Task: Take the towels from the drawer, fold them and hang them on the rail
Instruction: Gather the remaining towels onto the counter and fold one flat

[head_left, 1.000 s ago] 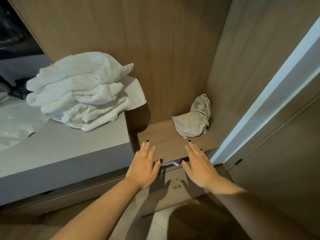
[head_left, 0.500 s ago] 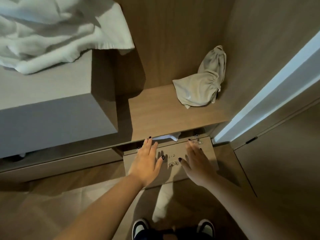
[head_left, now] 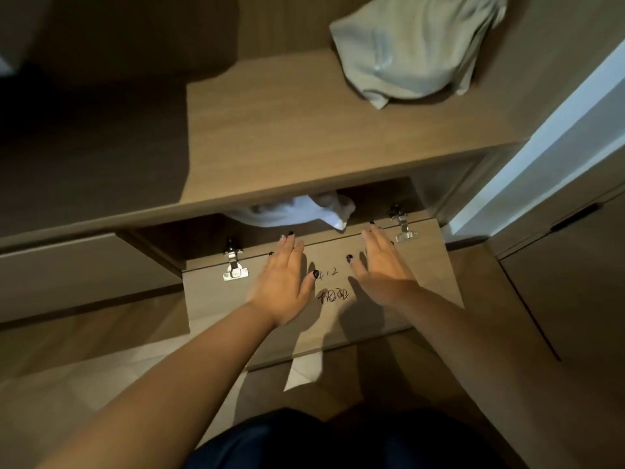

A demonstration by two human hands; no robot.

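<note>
Both hands are out over the drop-down drawer front (head_left: 422,265), and we're right at the start: towels not yet taken out. The left hand (head_left: 282,282) lies flat, fingers straight, grip released, fingertips near the hinged edge. The right hand (head_left: 384,265) is likewise spread and released, holding nothing. Just beyond the fingertips, a white towel (head_left: 297,211) peeks out of the dark opening under the shelf (head_left: 304,137).

Next move, by my reckoning: reach both hands in past the edge and gather that towel, minding the metal hinges (head_left: 233,265) on either side.

Hard to read: most of the towel is hidden under the shelf, so how many lie inside is anyone's guess. The rail is nowhere in view. A grey cloth (head_left: 412,49) on the shelf is cut off at the top.
</note>
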